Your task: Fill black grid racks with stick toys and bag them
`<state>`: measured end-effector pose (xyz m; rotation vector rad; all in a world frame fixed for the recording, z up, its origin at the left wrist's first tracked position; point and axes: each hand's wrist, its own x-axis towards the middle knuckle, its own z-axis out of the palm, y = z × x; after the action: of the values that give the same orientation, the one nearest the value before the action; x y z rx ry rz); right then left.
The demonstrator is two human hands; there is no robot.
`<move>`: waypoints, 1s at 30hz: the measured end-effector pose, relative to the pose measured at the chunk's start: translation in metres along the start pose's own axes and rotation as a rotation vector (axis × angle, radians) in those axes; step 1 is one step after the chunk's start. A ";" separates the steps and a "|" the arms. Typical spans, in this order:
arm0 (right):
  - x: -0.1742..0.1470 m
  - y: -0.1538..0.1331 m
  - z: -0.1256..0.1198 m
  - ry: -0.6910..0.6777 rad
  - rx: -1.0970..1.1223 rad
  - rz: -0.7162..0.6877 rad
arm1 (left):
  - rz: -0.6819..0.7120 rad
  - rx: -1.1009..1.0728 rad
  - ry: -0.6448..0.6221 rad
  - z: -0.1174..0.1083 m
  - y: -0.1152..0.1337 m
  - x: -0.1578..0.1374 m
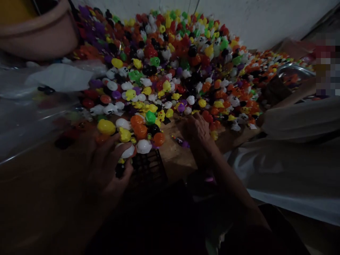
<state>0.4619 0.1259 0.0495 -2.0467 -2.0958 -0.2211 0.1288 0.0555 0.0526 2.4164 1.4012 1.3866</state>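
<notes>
Low at the left, my left hand [110, 164] curls its fingers and thumb around a small white plastic toy [127, 151]. Beside it, several orange, white, yellow and green toys cluster at a black grid tray [156, 166], with a green toy [150, 118] among them. My right hand [199, 128] is at the near edge of the big pile, fingers bent down; shadow hides whatever they hold. Close to its left, a purple toy with coloured bits at one end [182, 142] lies on the brown board [175, 159]. Red toys [207, 117] are just right of that hand.
A large pile of mixed toys [164, 53] slopes against the pale wall [255, 21]. Clear plastic sheeting [47, 106] and a pinkish tub [47, 35] are at the left. At the right are a person's pale clothing [300, 141] and a shiny metal container [294, 69].
</notes>
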 end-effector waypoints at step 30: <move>-0.109 -0.093 -0.045 0.180 0.095 -0.280 | -0.002 0.027 -0.066 -0.004 -0.004 0.007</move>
<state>0.3732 0.0065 0.0692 -1.6121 -2.2252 -0.3282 0.1247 0.0611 0.0589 2.4525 1.4155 1.2828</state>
